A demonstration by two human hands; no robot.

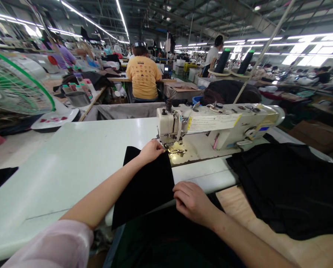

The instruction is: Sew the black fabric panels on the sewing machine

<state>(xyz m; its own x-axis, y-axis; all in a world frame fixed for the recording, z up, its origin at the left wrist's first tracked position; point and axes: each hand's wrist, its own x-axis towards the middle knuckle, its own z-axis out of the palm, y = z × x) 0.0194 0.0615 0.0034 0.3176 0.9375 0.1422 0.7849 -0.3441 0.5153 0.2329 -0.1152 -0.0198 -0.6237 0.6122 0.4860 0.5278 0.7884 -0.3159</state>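
A: Where's the workpiece?
B: Black fabric panel, centre of frame, laid on the pale sewing table, lower end hanging past the near edge. Upper right corner lies at the presser foot of an industrial sewing machine.

A: Hands?
B: Left hand, just left of the foot: fingertips pinched narrow on that corner. Right hand, lower centre: fingers curled, tips close together on the panel's right edge; thumb partly hidden.

A: How far along?
B: Early, by my reading. Only the far corner reaches the foot; nearly all the right edge lies on the near side of it and looks to be what's left. No stitch line shows, black on black, so can't say whether any sewing is done.

A: Other pieces?
B: Heap of black fabric, right side of frame. One dark piece at the left margin, cut off by the frame. Can't tell whether either is sewn.
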